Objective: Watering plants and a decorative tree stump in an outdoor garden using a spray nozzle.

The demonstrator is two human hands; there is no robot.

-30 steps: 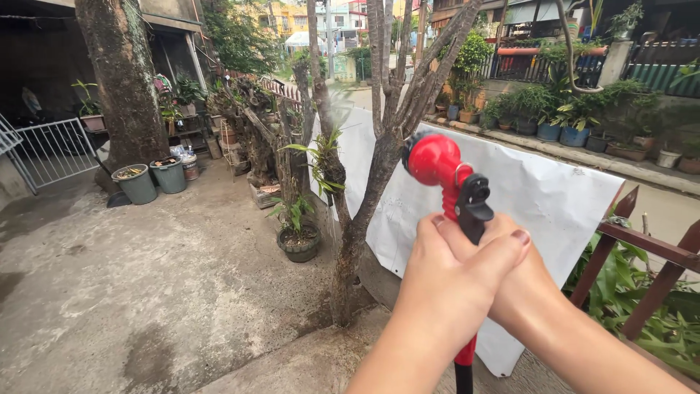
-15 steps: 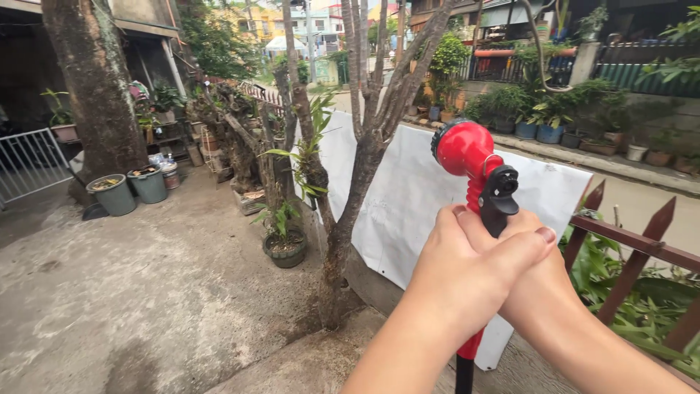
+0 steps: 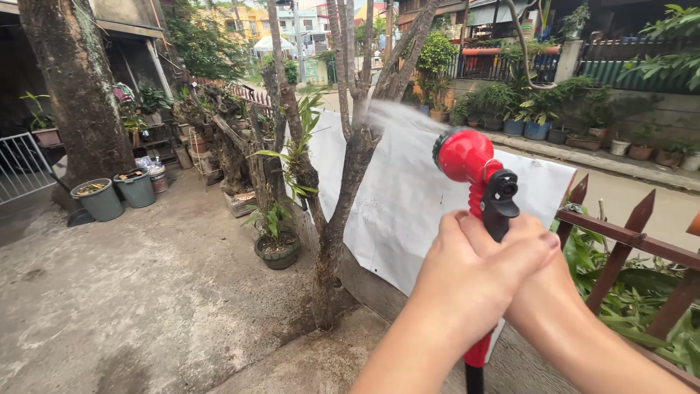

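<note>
Bare concrete floor (image 3: 146, 292) open toward 9 o'clock; tree trunk (image 3: 335, 219) blocks 11, white sheet (image 3: 408, 197) 12, wooden fence (image 3: 627, 241) 3.

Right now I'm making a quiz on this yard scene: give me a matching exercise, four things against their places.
Things:
1. spray nozzle
2. white sheet
3. grey pots
4. potted plant

Places:
A. at the foot of the thick trunk, left
B. held in both hands
C. on the concrete beside the thin tree
D. hung along the fence

Pairs: 1-B, 2-D, 3-A, 4-C. The left hand wraps over the right hand on the handle.
</note>
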